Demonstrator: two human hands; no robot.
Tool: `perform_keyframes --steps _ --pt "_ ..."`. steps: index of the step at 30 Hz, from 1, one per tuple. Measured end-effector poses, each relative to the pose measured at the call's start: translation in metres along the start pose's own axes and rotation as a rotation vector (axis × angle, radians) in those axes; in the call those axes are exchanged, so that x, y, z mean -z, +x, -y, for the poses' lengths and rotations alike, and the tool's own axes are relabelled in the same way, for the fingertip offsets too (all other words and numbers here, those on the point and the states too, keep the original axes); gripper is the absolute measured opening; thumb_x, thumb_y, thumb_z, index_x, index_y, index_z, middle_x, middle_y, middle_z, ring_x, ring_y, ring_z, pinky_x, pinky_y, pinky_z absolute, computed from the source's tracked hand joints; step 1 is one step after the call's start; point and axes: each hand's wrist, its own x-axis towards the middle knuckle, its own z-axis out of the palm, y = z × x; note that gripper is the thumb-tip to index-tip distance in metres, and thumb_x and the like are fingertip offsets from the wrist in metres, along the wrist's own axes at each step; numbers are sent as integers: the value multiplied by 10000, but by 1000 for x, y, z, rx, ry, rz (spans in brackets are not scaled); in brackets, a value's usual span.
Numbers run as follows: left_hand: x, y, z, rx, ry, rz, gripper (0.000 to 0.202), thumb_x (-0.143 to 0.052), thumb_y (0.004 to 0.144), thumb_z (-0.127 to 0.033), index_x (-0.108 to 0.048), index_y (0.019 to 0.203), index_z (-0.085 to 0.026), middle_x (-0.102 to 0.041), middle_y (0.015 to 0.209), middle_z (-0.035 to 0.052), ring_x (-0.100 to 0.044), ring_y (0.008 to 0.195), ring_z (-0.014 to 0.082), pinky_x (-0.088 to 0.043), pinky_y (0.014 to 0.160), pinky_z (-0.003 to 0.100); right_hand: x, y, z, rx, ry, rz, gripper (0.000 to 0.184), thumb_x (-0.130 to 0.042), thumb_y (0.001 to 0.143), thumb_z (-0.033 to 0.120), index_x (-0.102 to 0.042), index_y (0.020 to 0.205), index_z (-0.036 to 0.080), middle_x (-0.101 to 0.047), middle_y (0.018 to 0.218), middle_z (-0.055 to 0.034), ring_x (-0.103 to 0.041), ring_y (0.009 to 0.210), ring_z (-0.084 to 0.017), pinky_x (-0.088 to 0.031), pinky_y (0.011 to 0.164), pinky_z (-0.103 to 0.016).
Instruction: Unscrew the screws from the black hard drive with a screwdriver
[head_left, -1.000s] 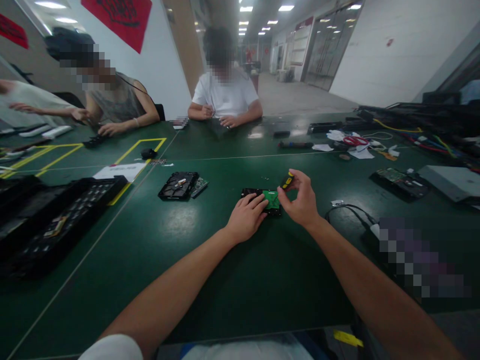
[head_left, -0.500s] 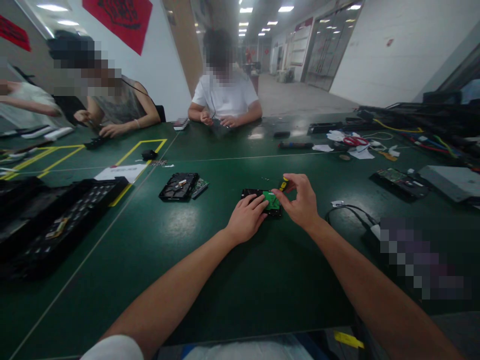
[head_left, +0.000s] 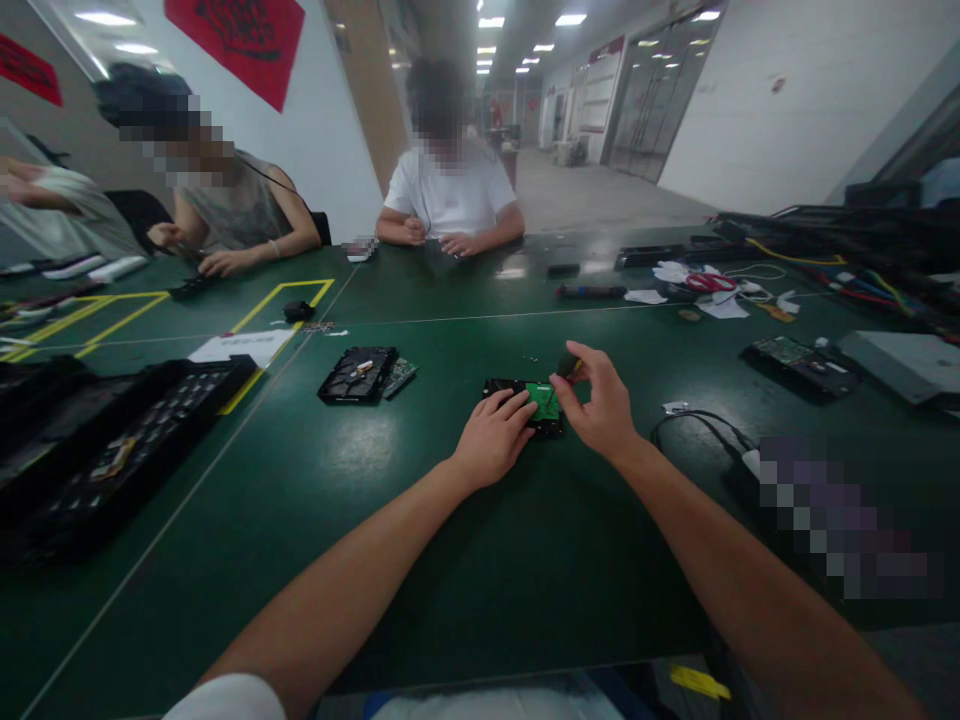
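A black hard drive (head_left: 504,385) with a green circuit board (head_left: 544,401) on top lies on the green table in front of me. My left hand (head_left: 491,438) rests on it, fingers flat and pressing its near left part. My right hand (head_left: 598,402) is pinched round a small yellow-and-black screwdriver (head_left: 568,369), whose tip points down at the board's right side. Most of the tool's handle is hidden by my fingers.
A second opened drive (head_left: 358,373) lies to the left, black trays (head_left: 112,440) at the far left. A cable (head_left: 701,420) and another board (head_left: 795,358) lie to the right. Across the table sit a person in white (head_left: 450,190) and others at the left.
My right hand has turned the screwdriver and lowered it slightly, so less of the yellow handle shows. My left hand stays on the drive.
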Motion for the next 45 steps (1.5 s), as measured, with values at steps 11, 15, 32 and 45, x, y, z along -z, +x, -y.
perform_keyframes --steps 11,15,32,45 --pt "1 0 0 -6 -9 -5 478 -482 1069 -409 -532 1518 -252 -506 1615 51 -402 1502 315 -387 1210 529 6 4 6 15 22 19 514 -576 1040 285 -467 1539 340 -649 1367 -93 -709 1064 -266 -638 956 -499" --pt "1 0 0 -5 -14 1 475 -483 1068 -410 -538 1512 -254 -503 1617 54 -406 1501 316 -390 1207 532 6 5 7 32 -31 -13 473 -656 1004 327 -549 1464 345 -672 1213 -88 -698 945 -255 -659 868 -481" --pt "-2 0 1 -4 -7 -16 470 -496 1061 -409 -547 1503 -257 -511 1610 49 -411 1499 320 -386 1213 529 4 7 11 28 -4 38 453 -631 1025 344 -526 1466 355 -685 1218 -71 -706 965 -253 -649 888 -475" --pt "1 0 -1 1 -3 -4 473 -483 1067 -407 -543 1507 -245 -507 1615 46 -414 1489 324 -393 1201 532 5 8 12 12 -27 14 442 -635 1020 346 -544 1452 359 -659 1203 -79 -690 959 -258 -631 908 -496"
